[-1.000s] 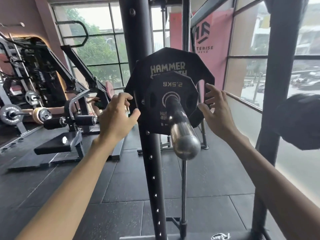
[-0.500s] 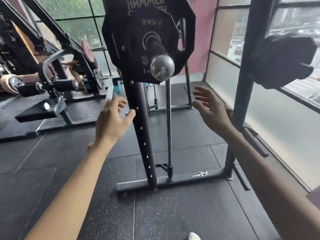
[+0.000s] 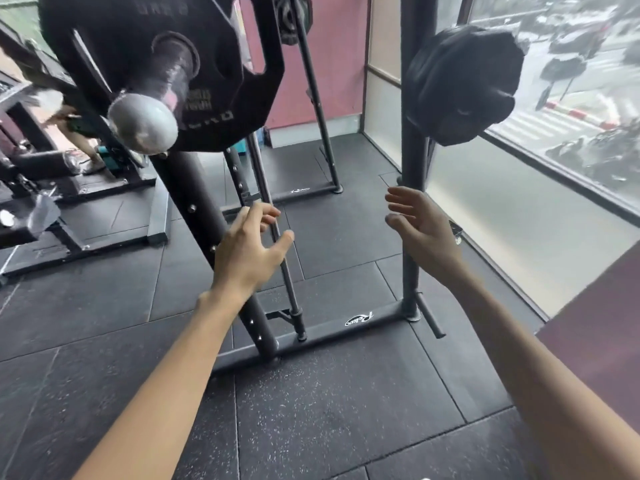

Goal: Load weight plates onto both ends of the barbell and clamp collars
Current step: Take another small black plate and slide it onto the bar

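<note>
The steel barbell sleeve points toward me at the upper left, with black weight plates loaded on it. No collar shows on the sleeve. My left hand hovers below the plates in front of the rack upright, fingers relaxed, holding nothing. My right hand hovers to the right at about the same height, fingers spread and empty. More black plates hang stored on a peg of the right post.
The rack's black upright, thin guide rod and floor base stand ahead of my hands. The right post borders a low window wall. A bench machine and a person's legs are at the left. Rubber floor tiles lie below.
Both hands left the loaded plates and dropped well below the sleeve. The view tilted down toward the floor and the rack base.
</note>
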